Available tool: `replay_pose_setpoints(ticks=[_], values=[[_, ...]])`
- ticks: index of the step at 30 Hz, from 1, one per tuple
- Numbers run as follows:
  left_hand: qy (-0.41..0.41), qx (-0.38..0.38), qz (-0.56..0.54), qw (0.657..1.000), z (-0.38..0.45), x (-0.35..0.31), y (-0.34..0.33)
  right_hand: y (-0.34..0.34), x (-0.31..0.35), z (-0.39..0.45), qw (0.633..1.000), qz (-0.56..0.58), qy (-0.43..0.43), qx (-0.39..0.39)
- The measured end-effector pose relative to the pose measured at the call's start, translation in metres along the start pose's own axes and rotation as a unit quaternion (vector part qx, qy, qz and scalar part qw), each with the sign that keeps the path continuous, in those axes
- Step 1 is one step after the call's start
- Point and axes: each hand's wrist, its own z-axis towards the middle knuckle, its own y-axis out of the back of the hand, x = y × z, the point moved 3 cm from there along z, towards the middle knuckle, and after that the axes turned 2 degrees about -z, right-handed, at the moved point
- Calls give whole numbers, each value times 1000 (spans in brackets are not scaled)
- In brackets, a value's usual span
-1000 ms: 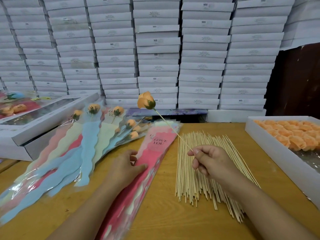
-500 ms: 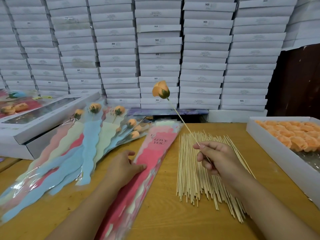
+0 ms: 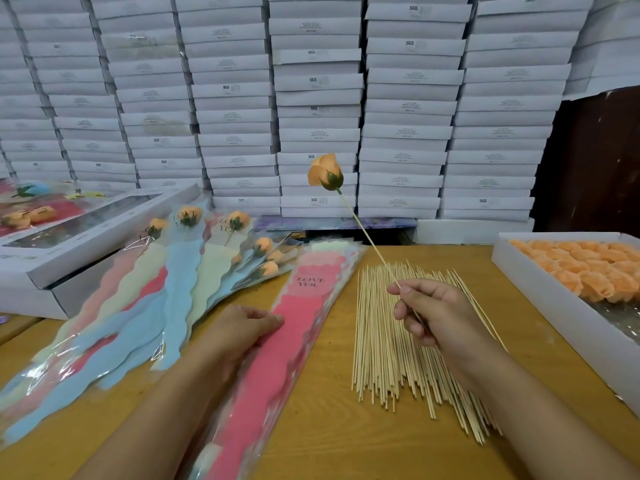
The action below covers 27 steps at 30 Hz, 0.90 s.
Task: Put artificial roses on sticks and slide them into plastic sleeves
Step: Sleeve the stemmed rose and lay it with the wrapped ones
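Nearest, the left hand [image 3: 244,329] rested with loosely curled fingers on the pink top sleeve [image 3: 294,323] of the empty stack, gripping nothing I could see. Just right, above the loose sticks [image 3: 388,344], the right hand [image 3: 434,315] pinched a stick [image 3: 367,237] low down, its orange rose [image 3: 325,173] raised and tilted away. Farther left lay finished sleeved roses [image 3: 187,268]; far right, the tray of rose heads [image 3: 519,268]. To sleeve it well, the left fingers should probably part the sleeve's mouth while the stick's bare end entered first, kept shallow against the plastic.

An orange rose [image 3: 325,173] on a thin stick [image 3: 367,237] tilts above the pink sleeve stack [image 3: 304,306].
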Motion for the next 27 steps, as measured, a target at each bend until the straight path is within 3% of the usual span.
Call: replay_pose_setpoints(ticks=[6, 9, 20, 27], values=[[93, 121, -229, 961, -22, -15, -18, -4, -1, -1, 992, 86, -59, 65], [83, 182, -264, 944, -31, -19, -31, -8, -4, -3, 982, 124, -91, 109], [11, 336, -135, 932, -49, -15, -55, -18, -19, -4, 971, 150, -160, 90], [-19, 432, -82, 898, -60, -17, -58, -15, -19, -5, 975, 137, -167, 54]])
